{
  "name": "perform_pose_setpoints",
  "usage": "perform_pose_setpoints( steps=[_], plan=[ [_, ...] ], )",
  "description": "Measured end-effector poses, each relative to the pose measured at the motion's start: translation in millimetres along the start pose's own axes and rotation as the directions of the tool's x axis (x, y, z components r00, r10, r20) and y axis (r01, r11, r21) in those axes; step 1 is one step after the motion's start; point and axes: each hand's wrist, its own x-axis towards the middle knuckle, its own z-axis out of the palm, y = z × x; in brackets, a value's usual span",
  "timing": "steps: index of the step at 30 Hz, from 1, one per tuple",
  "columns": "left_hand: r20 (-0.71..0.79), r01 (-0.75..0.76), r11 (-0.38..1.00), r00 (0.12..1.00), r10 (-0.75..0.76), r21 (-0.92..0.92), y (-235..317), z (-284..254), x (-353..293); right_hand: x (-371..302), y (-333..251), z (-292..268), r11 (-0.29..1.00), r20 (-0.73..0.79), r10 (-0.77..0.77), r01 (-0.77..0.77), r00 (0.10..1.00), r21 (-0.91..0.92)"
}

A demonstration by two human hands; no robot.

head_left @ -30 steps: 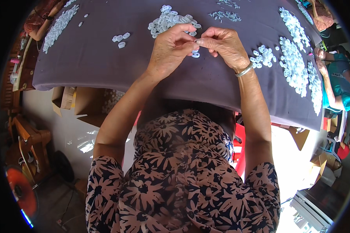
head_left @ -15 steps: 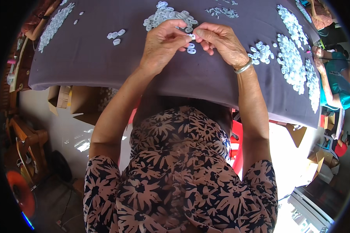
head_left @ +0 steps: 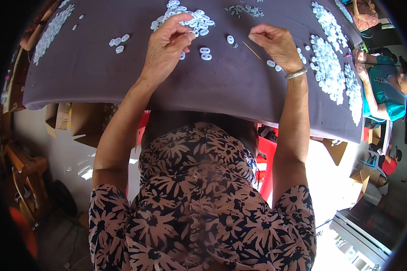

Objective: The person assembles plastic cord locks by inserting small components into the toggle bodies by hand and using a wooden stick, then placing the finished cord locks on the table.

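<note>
My left hand is over the near edge of a pile of white oval two-holed pieces, its index finger raised and thumb bent in. White shows at its thumb tip; whether it is held or lies behind is unclear. My right hand, a bangle on its wrist, hovers further right with fingertips pressed together; anything between them is hidden. Beside those fingertips a thin wooden stick slants. Between the hands lie a single oval piece, small grey metal bits and a pair of oval pieces.
Dark cloth covers the table. Small metal parts lie at the far side. More white pieces spread at the right, with a few at left. A person in a teal top sits at the right edge.
My hands, together around a small white piece before, have come apart: the left went left to the pile, the right moved right. The stick, a single oval piece and metal bits now show between them.
</note>
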Motion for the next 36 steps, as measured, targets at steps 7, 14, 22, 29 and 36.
perform_pose_setpoints(
  steps=[7, 14, 22, 29, 36],
  plan=[
    [-0.023, 0.061, 0.997, 0.998, -0.060, 0.044, -0.5, -1.2, 0.7, 1.1, -1.7, 21.4, 0.965, 0.062, -0.091, 0.103, 0.994, -0.240],
    [-0.055, 0.072, 0.994, 0.996, -0.067, 0.077, 3.9, -2.3, 1.2, 2.1, -6.1, 30.4, 0.952, 0.086, -0.019, 0.044, 0.996, -0.302],
    [0.052, 0.061, 0.995, 0.997, -0.065, 0.074, 5.0, 5.3, -3.4, 2.9, -1.8, 39.0, 0.940, 0.036, -0.173, 0.176, 0.984, -0.292],
    [-0.020, 0.076, 0.993, 0.997, -0.075, 0.087, 2.1, -0.9, -0.9, 2.1, -2.8, 26.6, 0.977, -0.008, -0.033, 0.031, 0.999, -0.210],
    [-0.018, 0.058, 0.992, 0.998, -0.057, 0.108, 4.3, 0.5, -1.7, 2.2, -12.3, 41.2, 0.971, 0.035, -0.152, 0.155, 0.988, -0.183]
  ],
)
